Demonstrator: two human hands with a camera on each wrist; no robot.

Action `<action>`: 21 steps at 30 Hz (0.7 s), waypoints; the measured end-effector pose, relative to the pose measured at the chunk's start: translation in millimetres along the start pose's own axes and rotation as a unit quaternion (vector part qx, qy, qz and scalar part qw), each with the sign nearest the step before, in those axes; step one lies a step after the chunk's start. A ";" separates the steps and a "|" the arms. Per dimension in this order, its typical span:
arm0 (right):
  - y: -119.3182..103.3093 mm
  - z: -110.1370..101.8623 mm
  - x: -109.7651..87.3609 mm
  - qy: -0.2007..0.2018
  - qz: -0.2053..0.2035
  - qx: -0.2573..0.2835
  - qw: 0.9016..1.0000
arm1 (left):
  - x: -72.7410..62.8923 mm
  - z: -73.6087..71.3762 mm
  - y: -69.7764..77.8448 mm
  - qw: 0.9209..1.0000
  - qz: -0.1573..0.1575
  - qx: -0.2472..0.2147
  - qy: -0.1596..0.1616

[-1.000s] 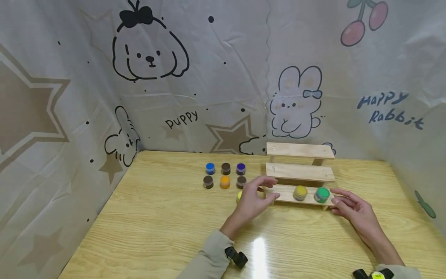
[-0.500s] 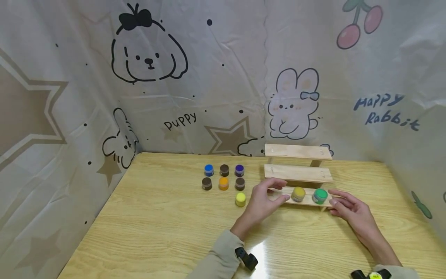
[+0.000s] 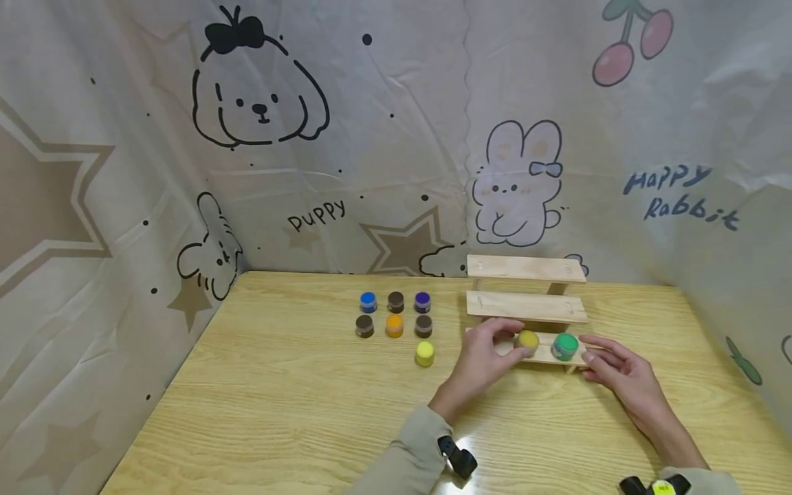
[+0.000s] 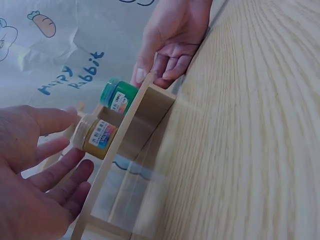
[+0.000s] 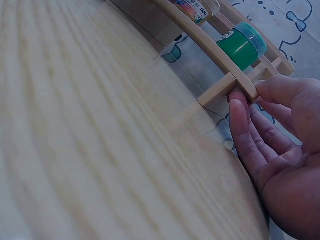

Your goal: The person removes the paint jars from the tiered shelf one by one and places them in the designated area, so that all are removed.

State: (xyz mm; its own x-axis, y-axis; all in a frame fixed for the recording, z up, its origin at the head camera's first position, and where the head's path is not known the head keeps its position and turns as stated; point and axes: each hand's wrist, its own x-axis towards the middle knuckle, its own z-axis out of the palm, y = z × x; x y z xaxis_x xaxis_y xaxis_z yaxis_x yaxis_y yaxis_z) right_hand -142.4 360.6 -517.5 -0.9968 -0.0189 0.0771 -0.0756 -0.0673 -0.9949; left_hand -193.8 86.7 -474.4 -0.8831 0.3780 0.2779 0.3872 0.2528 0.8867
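Observation:
My left hand (image 3: 485, 357) curves loosely around the mustard-yellow paint jar (image 3: 528, 340) on the lowest step of a wooden tiered display rack (image 3: 526, 306). In the left wrist view its thumb and fingertips are right at that jar's clear lid (image 4: 84, 131); whether they touch cannot be made out. A green paint jar (image 3: 566, 346) stands to the right on the same step. At the step's right end, my right hand (image 3: 625, 375) pinches the board's corner, thumb and fingers on either side of it in the right wrist view.
Left of the rack, paint jars stand on the wooden table (image 3: 278, 399): a blue jar (image 3: 368, 302), a purple jar (image 3: 423, 302), an orange jar (image 3: 394, 325), several dark jars (image 3: 364, 326) and a bright yellow jar (image 3: 424, 353). A printed curtain (image 3: 346, 103) hangs behind.
My left hand has moved right along the lowest step, from its left end to the mustard-yellow jar, uncovering the bright yellow jar. My right hand stays at the rack's end.

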 end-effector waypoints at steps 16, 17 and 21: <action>0.4 1.0 -0.3 0.000 -0.004 0.001 1.000 | 5.1 11.7 -1.8 0.998 -0.004 0.062 0.014; 0.3 0.9 -0.3 -0.001 -0.005 0.001 1.000 | 5.2 11.7 -2.0 0.998 -0.005 0.062 0.013; 1.3 0.7 -0.2 -0.001 -0.006 0.000 1.000 | 5.3 10.9 -1.4 0.998 -0.011 0.057 0.009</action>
State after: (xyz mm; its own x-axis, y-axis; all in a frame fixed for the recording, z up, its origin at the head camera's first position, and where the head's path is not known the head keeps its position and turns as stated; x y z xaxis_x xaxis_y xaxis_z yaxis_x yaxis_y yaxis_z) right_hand -142.3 359.8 -518.8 -0.9958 -0.0210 0.0887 -0.0871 -0.0679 -0.9939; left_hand -196.2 98.1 -478.2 -0.8962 0.3546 0.2665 0.3940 0.3602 0.8456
